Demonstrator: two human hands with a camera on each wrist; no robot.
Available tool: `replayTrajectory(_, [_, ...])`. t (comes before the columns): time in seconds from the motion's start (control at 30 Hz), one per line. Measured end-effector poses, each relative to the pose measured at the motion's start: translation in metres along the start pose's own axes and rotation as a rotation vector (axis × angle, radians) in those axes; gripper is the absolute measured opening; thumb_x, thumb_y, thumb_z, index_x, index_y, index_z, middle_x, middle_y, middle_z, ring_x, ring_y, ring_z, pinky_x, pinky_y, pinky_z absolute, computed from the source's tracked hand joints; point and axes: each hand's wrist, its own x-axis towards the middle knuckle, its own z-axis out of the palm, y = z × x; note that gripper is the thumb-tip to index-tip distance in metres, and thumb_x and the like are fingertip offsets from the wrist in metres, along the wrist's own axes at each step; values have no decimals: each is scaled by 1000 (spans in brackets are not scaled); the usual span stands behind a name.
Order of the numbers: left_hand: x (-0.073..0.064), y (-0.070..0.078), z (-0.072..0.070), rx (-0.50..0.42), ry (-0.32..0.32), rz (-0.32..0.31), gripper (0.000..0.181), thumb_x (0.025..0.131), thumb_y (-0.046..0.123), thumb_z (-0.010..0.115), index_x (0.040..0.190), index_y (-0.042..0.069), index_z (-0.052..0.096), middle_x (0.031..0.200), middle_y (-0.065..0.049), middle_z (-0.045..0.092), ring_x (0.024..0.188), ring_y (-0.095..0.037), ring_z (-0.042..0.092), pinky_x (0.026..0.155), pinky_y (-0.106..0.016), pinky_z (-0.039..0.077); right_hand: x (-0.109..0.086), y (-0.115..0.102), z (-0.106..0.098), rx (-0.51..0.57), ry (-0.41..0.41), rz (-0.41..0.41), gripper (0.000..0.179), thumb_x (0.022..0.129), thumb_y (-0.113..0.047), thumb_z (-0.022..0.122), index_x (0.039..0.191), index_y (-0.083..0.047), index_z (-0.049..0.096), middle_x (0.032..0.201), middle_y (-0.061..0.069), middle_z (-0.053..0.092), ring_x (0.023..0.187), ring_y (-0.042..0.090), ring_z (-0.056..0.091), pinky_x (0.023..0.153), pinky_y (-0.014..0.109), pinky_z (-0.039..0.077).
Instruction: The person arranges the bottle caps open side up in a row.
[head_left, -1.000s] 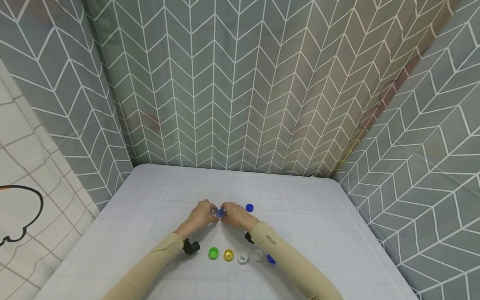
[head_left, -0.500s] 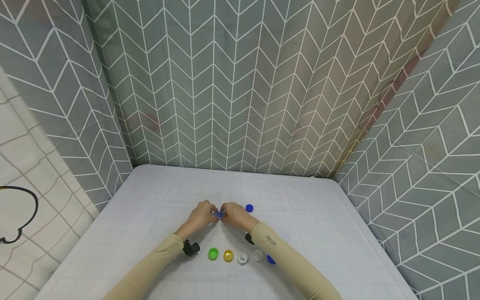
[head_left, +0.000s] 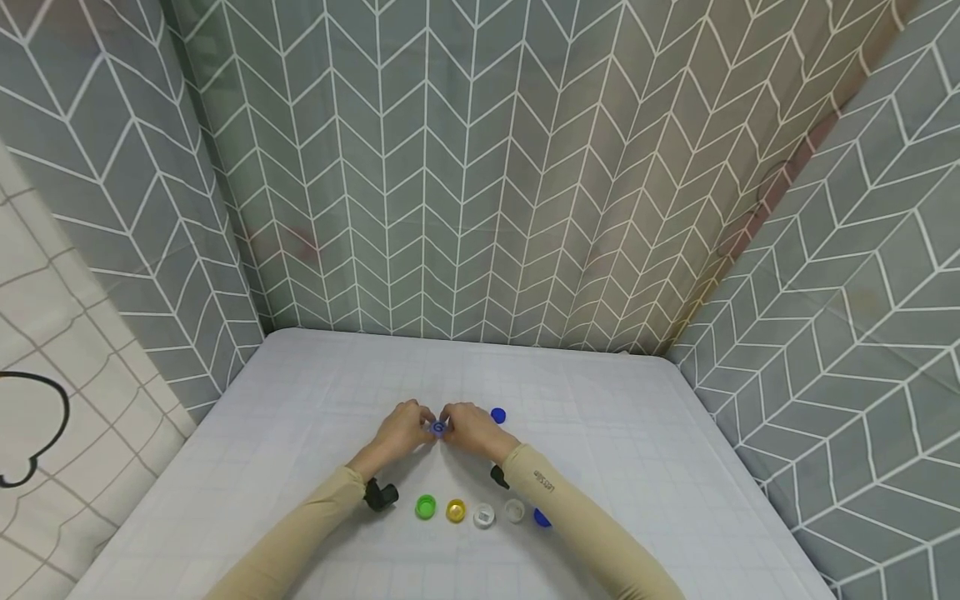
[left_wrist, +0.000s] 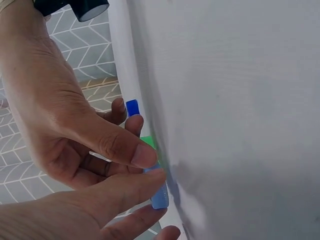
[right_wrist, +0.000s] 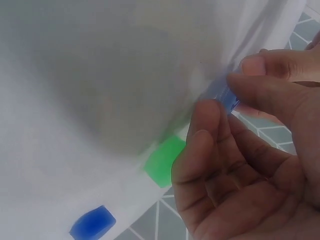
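Being steadied from both sides, a light blue cap (head_left: 438,427) is held in the lower middle of the head view, its marked top turned upward. It is pinched between thumb and fingertips by the left hand (head_left: 405,429) and by the right hand (head_left: 471,429), each only slightly parted, by the cap's width; the double grip is probably used to keep so small a piece level. Whether its underside is touching the white surface (head_left: 600,417) cannot be told. A green cap (right_wrist: 165,161) is seen near it in the right wrist view, and a deep blue cap (head_left: 498,415) is set just right of the right hand. Along the lower part of the frame, a spaced row is laid out, presumably so that each piece is kept separate: bright green ring (head_left: 425,507), yellow cap (head_left: 455,511), white cap (head_left: 483,516), clear cap (head_left: 514,511) and lower blue cap (head_left: 542,518), partly covered by a sleeve (head_left: 592,533).
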Motion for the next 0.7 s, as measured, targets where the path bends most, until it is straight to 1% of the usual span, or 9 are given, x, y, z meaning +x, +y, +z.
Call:
replayTrajectory(0.23, [1, 3, -3, -10, 1, -4, 28, 73, 15, 80, 98, 6, 74, 98, -11, 64, 94, -27, 58, 79, -42, 50, -3, -1, -8, 38, -6, 14, 26, 86, -17, 72, 109, -7, 67, 85, 1, 66, 70, 8, 55, 63, 21, 46])
replayTrajectory(0.33, [2, 6, -4, -5, 2, 1, 28, 73, 14, 80, 98, 5, 73, 98, -11, 65, 93, -26, 59, 79, -42, 50, -5, 0, -12, 39, -3, 21, 27, 86, -17, 72, 111, -8, 67, 86, 2, 65, 71, 9, 55, 62, 22, 45])
replayTrajectory(0.57, [1, 14, -6, -10, 4, 8, 29, 74, 15, 80, 100, 4, 73, 96, -9, 64, 89, -23, 59, 75, -39, 50, -11, 2, -18, -21, 53, -37, 25, 84, -18, 74, 106, -8, 69, 89, 4, 68, 77, 11, 59, 66, 24, 48])
replayTrajectory(0.7, [1, 19, -7, -12, -5, 22, 29, 75, 15, 79, 100, 4, 72, 96, -10, 65, 87, -22, 61, 75, -38, 51, -16, 4, -22, -43, 75, -44, 25, 84, -19, 74, 106, -8, 69, 92, 4, 69, 81, 12, 62, 68, 24, 49])
